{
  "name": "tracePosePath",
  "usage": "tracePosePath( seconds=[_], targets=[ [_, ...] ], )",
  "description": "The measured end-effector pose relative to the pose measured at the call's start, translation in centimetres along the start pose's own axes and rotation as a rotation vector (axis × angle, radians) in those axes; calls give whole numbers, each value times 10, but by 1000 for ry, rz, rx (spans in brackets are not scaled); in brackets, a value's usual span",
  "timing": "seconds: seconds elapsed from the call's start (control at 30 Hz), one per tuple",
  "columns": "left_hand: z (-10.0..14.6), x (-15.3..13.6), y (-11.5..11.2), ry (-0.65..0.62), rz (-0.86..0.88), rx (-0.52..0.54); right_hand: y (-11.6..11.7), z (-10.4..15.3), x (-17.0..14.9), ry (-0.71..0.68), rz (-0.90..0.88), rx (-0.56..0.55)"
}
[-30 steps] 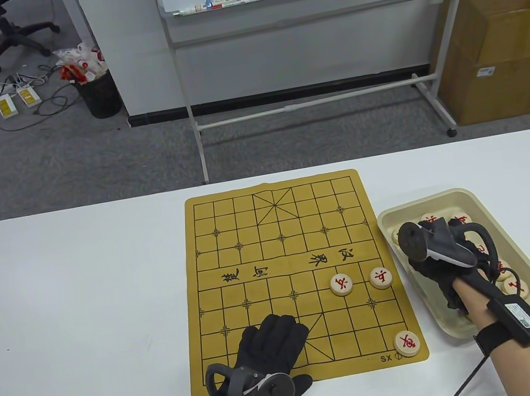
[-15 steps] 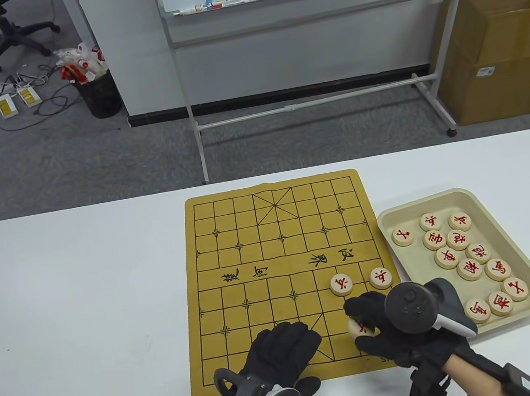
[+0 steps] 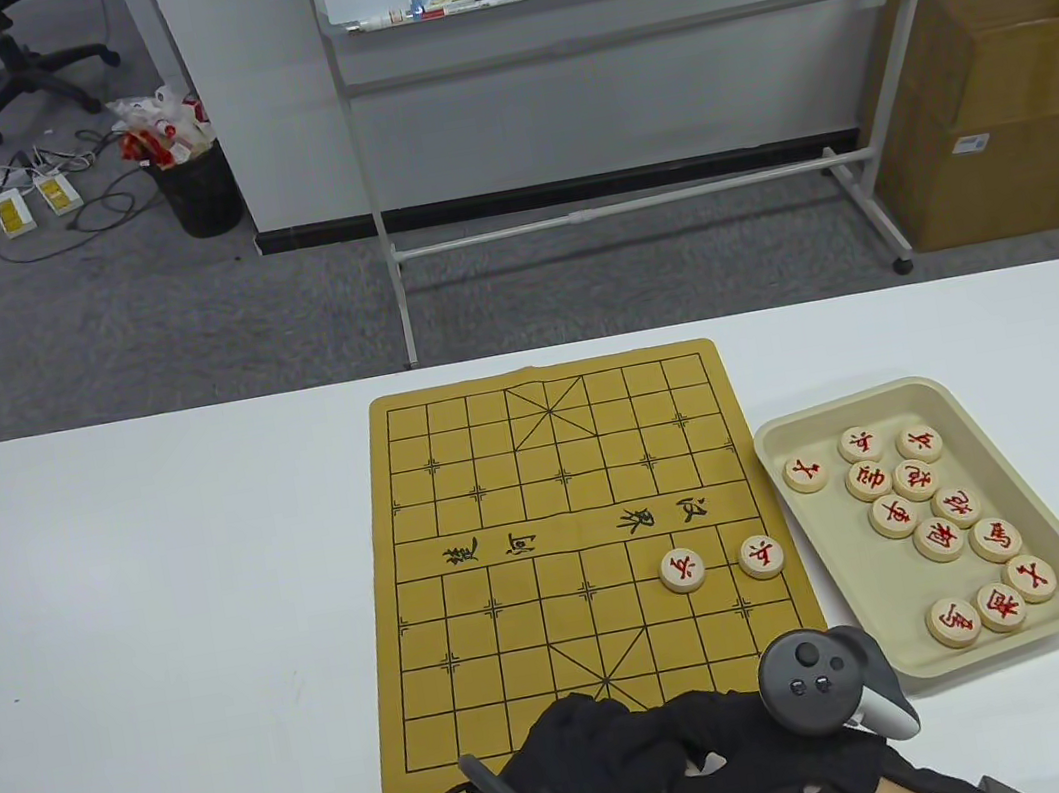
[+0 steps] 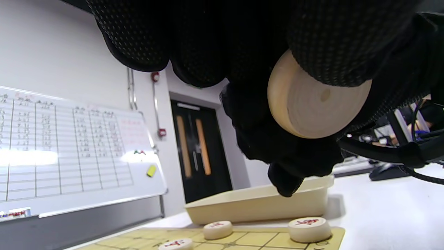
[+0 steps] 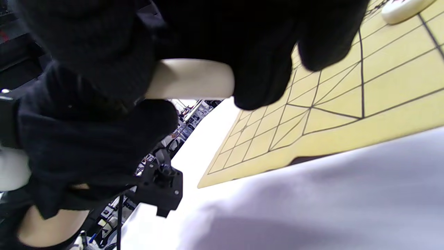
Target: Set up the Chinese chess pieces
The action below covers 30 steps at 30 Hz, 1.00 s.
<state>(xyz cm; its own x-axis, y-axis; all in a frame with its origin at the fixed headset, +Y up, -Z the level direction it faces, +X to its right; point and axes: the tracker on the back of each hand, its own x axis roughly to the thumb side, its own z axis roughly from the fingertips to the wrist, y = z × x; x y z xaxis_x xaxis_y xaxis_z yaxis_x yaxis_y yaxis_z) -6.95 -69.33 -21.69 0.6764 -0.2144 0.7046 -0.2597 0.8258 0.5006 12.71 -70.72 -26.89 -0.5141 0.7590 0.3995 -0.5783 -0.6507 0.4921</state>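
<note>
Both hands meet above the board's (image 3: 576,551) near edge. The right hand (image 3: 783,760) pinches a chess piece (image 4: 312,104) by its rim; the left hand's (image 3: 592,771) fingers close on it too. A rigid, light, smooth wooden disc; rim grip advised.

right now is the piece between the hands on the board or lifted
Lifted: the chess piece is pinched by gloved fingers above the board.

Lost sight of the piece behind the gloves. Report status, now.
Both hands meet at the board's near edge. Chess piece between them, lifted, left hand and right hand both in grip. Nothing in the way.
</note>
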Motion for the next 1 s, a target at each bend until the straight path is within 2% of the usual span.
tracePosePath(
  seconds=[0.07, 0.17, 0.23, 0.3, 0.43, 0.6, 0.7, 0.83, 1.0],
  targets=[
    [-2, -7, -1, 27, -24, -11, 2, 2, 5, 7, 124, -30],
    [-3, -28, 3, 123, -79, -20, 2, 8, 12, 0, 388, -165],
    [-2, -54, 6, 210, -130, -36, -1, 11, 16, -16, 534, -204],
    [0, -82, 8, 299, -185, -62, -5, 15, 18, -27, 563, -237],
    [0, -144, -1, 465, -312, -230, -6, 16, 18, -23, 538, -222],
    [6, -195, -46, 540, -478, -489, -4, 16, 20, -27, 587, -174],
    [15, -208, -74, 561, -499, -586, -5, 17, 21, -31, 595, -188],
    [23, -215, -97, 569, -529, -607, -7, 18, 20, -24, 585, -181],
    [24, -212, -105, 545, -511, -544, -6, 17, 21, -18, 603, -165]
  ],
)
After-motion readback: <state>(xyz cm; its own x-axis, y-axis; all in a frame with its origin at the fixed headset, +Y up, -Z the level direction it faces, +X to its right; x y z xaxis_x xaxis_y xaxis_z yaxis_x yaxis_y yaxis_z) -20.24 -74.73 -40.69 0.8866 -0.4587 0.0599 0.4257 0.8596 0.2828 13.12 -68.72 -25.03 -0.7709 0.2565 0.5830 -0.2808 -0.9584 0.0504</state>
